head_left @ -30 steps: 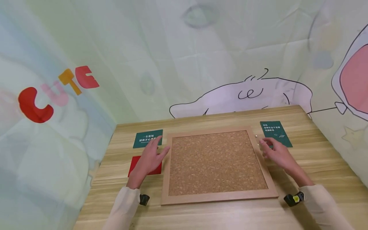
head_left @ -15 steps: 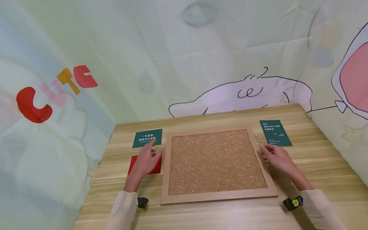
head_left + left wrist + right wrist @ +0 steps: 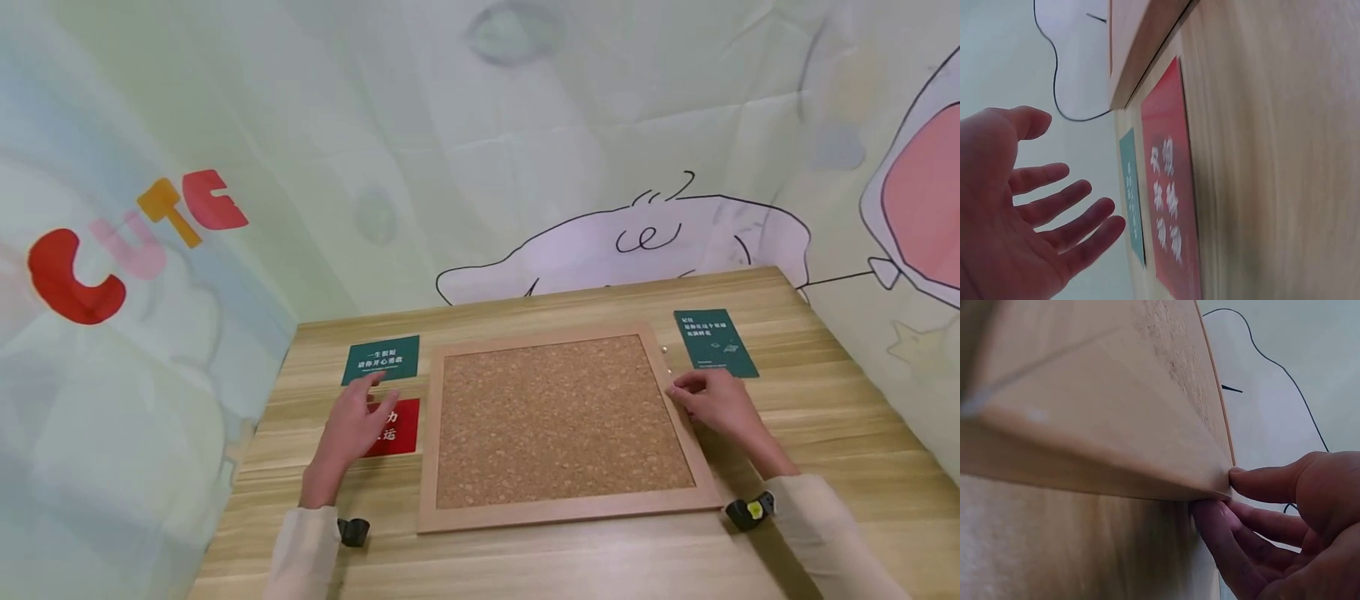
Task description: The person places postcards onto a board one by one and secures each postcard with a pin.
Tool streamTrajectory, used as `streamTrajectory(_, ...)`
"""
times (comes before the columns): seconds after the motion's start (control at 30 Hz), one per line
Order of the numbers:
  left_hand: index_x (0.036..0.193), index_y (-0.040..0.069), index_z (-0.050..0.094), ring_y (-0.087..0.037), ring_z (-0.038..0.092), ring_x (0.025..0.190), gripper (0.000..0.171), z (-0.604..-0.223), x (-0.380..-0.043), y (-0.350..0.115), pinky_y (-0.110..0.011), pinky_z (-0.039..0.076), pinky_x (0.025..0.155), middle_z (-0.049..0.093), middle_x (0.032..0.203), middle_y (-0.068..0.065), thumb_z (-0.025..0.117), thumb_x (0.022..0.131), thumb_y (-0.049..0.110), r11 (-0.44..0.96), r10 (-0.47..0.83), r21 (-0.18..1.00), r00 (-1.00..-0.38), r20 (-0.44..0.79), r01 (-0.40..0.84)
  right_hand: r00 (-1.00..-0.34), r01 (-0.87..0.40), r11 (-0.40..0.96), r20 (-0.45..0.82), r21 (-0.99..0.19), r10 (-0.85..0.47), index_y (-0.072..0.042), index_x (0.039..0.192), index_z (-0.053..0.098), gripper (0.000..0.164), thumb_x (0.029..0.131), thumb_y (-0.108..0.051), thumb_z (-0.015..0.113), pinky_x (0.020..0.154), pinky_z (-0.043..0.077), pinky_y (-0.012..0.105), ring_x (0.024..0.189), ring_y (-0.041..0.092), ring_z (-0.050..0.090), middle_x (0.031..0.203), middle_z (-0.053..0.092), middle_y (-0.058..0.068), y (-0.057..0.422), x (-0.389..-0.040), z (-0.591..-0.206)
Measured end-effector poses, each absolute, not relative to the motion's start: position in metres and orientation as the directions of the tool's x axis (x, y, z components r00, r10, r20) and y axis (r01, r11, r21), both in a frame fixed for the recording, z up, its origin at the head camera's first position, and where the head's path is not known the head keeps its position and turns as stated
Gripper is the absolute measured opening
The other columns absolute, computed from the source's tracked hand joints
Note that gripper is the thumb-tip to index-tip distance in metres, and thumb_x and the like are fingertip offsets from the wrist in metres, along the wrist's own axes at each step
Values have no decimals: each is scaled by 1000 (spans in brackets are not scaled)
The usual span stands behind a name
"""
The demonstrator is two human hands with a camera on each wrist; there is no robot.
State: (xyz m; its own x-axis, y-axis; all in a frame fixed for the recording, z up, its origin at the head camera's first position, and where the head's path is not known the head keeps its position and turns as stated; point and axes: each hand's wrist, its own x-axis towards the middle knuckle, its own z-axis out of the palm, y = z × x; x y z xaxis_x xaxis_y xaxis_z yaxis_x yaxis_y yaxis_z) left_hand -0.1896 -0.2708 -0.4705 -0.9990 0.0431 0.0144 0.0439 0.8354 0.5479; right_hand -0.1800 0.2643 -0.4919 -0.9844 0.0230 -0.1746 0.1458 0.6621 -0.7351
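Observation:
A cork board (image 3: 558, 517) with a pale wooden frame lies on the table. To its left my left hand (image 3: 354, 427) hovers with parted fingers, holding nothing, partly over a red card (image 3: 402, 427). In the left wrist view the whole red card (image 3: 1169, 181) shows, apart from the hand. My right hand (image 3: 722, 407) is at the frame's right edge, fingers bent. In the right wrist view its thumb (image 3: 1266, 483) overlaps the frame's outer edge, with the other fingers below. Whether it pinches the frame or something small between the fingertips cannot be seen.
A green card (image 3: 382, 360) with white writing lies behind the red one. Another green card (image 3: 716, 340) lies at the back right. A tiny shiny piece (image 3: 664, 350) sits beside the frame's right edge. A printed cloth backdrop (image 3: 375, 150) rises behind the table (image 3: 570, 575).
My left hand has drawn away from the frame, left and toward me, uncovering the green card and more of the red one. My right hand has shifted slightly toward me along the frame's right edge.

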Motion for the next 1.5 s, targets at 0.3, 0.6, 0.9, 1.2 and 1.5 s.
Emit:
streamTrajectory(0.3,153,-2,40,-48,49,130,66,-465,-186,-290,-63,46,105,47,148,-32,61,103,37,865,-32,499,-997,-67,-61,-982,145,664,-191,-733,3,10,110,68,26,100,-14,70,62,60,33,73,20,64,91,68,17,262,-188,-486)
streamTrajectory(0.6,154,-7,29,-56,36,128,98,-471,-181,-288,-72,43,99,38,141,-39,81,85,40,863,-231,392,-939,-255,-318,-975,153,656,-223,-739,-24,8,107,66,23,100,-14,70,61,60,33,71,19,63,89,66,15,268,-188,-484)
streamTrajectory(0.9,143,-13,25,-62,27,129,99,-467,-187,-289,-72,45,97,30,134,-42,88,79,28,832,-279,372,-891,-359,-411,-970,186,609,-243,-771,-12,9,109,65,25,100,-13,70,62,61,34,73,19,64,89,65,15,269,-184,-484)
streamTrajectory(1.2,136,-15,26,-57,39,123,98,-464,-187,-299,-67,47,97,39,128,-40,88,78,33,812,-313,364,-868,-387,-455,-969,190,611,-246,-768,-8,9,110,64,25,101,-14,69,63,61,35,75,21,65,90,66,16,267,-184,-486)
streamTrajectory(1.5,140,-17,26,-56,35,126,98,-465,-180,-307,-63,48,99,38,129,-39,87,80,32,772,-337,402,-853,-397,-492,-971,182,614,-240,-768,-12,8,108,65,23,102,-13,68,62,60,33,74,21,63,88,65,15,267,-187,-489)
